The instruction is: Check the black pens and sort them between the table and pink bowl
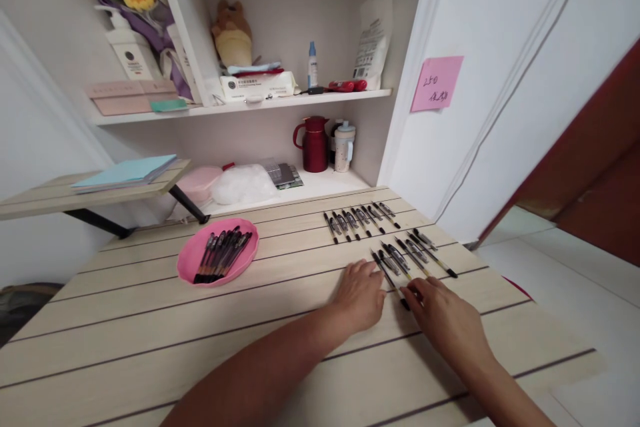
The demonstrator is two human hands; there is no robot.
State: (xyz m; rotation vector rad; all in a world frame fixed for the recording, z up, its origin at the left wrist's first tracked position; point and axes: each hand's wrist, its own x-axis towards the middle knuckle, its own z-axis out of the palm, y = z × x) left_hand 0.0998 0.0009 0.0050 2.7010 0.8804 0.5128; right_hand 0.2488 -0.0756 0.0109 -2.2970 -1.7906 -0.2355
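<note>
Two groups of slim dark pens lie on the striped wooden table: an upper row (360,220) and a nearer row (416,255), with short clear-and-black pieces among them. My left hand (359,293) rests on the table just left of the nearest pen (386,273), fingers loosely bent and holding nothing I can see. At that pen's lower end, the thumb and fingertips of my right hand (445,313) are closed together; the palm hides part of the contact. Further left, a pink scalloped tray (185,257) holds a bundle of dark pens (223,255).
A white shelf (300,100) behind the table carries a plush toy (231,33), a spray bottle (313,67) and a white pouch (374,33). Below stand a red jug (315,145) and a lidded cup (344,148). A small raised stand (30,197) overhangs the table's left side.
</note>
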